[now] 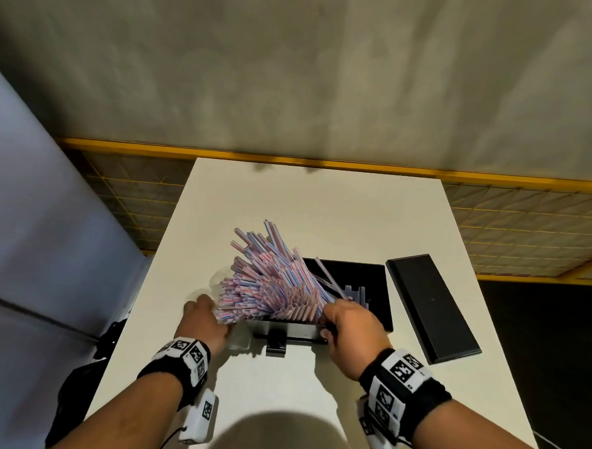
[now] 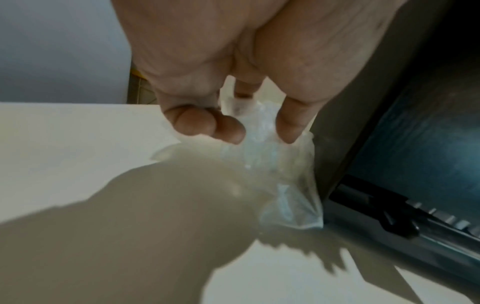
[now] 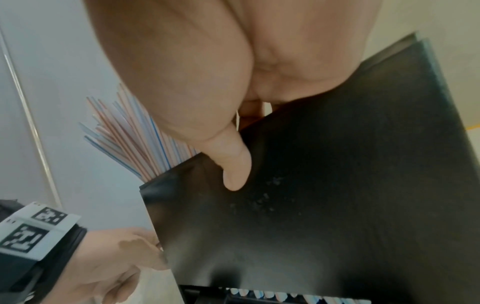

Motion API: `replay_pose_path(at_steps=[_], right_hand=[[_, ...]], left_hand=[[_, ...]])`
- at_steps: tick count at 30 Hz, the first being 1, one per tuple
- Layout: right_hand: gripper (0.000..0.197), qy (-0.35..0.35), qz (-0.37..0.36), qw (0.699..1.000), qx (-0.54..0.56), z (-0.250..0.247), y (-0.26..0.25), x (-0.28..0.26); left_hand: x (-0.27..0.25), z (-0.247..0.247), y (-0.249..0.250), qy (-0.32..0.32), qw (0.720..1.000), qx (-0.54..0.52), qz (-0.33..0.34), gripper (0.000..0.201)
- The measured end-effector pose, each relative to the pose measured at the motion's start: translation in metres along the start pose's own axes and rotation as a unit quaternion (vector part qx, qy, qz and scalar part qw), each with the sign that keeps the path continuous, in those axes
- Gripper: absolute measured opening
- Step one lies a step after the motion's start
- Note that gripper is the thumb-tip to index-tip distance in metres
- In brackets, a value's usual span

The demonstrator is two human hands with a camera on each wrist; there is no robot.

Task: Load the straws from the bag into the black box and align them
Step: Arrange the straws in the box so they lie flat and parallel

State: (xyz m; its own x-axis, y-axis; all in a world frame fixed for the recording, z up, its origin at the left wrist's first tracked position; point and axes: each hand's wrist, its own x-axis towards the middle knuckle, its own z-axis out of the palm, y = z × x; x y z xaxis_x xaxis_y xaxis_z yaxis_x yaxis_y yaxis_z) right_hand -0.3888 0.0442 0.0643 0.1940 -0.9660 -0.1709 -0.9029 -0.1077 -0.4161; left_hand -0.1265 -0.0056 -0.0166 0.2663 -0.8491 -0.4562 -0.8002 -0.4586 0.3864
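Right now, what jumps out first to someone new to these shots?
The fan of red- and blue-striped straws at the table's centre, splayed leftward out of the open black box. The right hand grips the box's near wall, thumb on the outside, while the left hand pinches the crumpled clear bag beside the box. The black lid lies flat on the table to the right.
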Motion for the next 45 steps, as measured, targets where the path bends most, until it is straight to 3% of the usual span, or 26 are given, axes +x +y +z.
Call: replay_pose_path(at_steps=[1,4,6,10,14,18,20,23,26,34,38,42,45], right_hand=[[0.004,0.005,-0.004,1.0,0.017,-0.002,0.001,-0.001],[0.025,0.009,0.022,0.994,0.109,-0.014,0.001,-0.004],[0.036,0.005,0.055,0.985,0.163,-0.024,0.001,-0.001],[0.037,-0.017,0.11,0.983,0.144,-0.037,0.002,0.014],[0.029,-0.052,0.127,0.982,0.133,-0.041,0.0,0.024],[0.023,-0.1,0.116,0.974,0.167,-0.036,-0.002,0.024],[0.027,-0.102,0.12,0.974,0.163,-0.034,-0.002,0.025],[0.037,-0.102,0.133,0.975,0.146,-0.035,-0.002,0.027],[0.04,-0.096,0.124,0.975,0.159,-0.037,-0.003,0.028],[0.028,-0.09,0.147,0.971,0.165,-0.039,0.0,0.033],[0.017,-0.096,0.148,0.975,0.133,-0.034,-0.001,0.039],[0.02,-0.11,0.138,0.98,0.097,-0.029,-0.004,0.049],[0.026,-0.115,0.123,0.983,0.068,-0.026,-0.007,0.054]], left_hand=[[0.003,0.002,-0.006,0.022,1.0,-0.01,0.001,0.062],[0.003,-0.005,-0.015,0.004,0.999,0.001,0.039,0.09],[0.001,-0.014,-0.014,-0.013,1.0,-0.016,0.017,0.093],[0.0,-0.023,-0.014,-0.051,0.993,0.102,0.016,0.048],[0.0,-0.018,-0.013,-0.14,0.988,0.053,0.036,0.034],[-0.005,-0.021,-0.019,-0.072,0.993,0.089,0.02,0.081],[-0.01,-0.025,-0.02,-0.03,0.994,0.101,0.004,0.089],[-0.014,-0.028,-0.021,-0.024,0.984,0.173,-0.019,0.099],[-0.013,-0.029,-0.022,-0.027,0.977,0.209,-0.016,0.101],[-0.02,-0.036,-0.019,0.049,0.985,0.164,-0.009,0.09],[-0.025,-0.046,-0.01,0.053,0.987,0.129,0.081,0.061],[-0.043,-0.056,0.011,-0.071,0.973,0.049,0.215,0.029],[-0.065,-0.056,0.026,-0.101,0.963,-0.057,0.243,0.052]])
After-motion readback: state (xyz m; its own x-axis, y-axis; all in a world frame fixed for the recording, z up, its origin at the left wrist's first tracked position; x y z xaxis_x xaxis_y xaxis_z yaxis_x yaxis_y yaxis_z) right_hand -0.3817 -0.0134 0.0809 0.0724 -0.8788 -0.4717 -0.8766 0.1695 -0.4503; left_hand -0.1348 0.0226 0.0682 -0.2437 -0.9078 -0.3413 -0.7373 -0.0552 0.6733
